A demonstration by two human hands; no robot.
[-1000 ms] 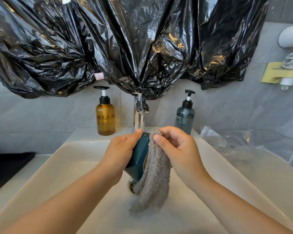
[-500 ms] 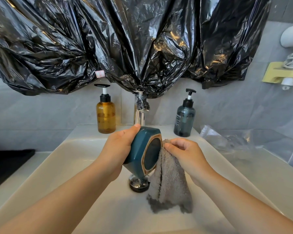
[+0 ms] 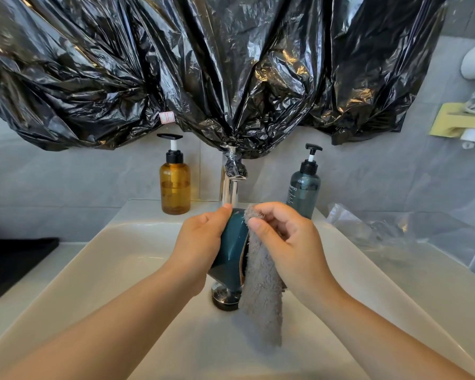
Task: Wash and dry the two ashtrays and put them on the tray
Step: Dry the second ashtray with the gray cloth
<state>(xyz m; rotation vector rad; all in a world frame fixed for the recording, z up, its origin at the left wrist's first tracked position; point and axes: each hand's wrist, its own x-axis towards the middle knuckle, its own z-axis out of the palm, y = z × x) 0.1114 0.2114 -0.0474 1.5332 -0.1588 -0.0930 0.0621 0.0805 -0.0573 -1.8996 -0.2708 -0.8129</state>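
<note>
A dark teal ashtray point(image 3: 229, 249) with a gold rim is held on edge over the white sink point(image 3: 115, 259), its open face turned to the right. My left hand point(image 3: 200, 242) grips its back and top. My right hand point(image 3: 288, 242) presses a grey fluffy cloth point(image 3: 262, 303) against the ashtray's face; the cloth hangs down into the basin. The ashtray's inside is hidden by the cloth. A second ashtray and the tray are not clearly in view.
A chrome tap point(image 3: 231, 185) stands behind the hands, with the drain plug point(image 3: 225, 298) below them. An amber pump bottle point(image 3: 174, 182) and a grey-blue pump bottle point(image 3: 303, 185) flank the tap. Black plastic sheeting point(image 3: 217, 64) hangs overhead. Crumpled clear plastic point(image 3: 381, 229) lies right; a black mat point(image 3: 14, 261) left.
My right hand has lifted the cloth from the ashtray's lower right back up over its open face, covering the inside again. The left hand keeps its hold.
</note>
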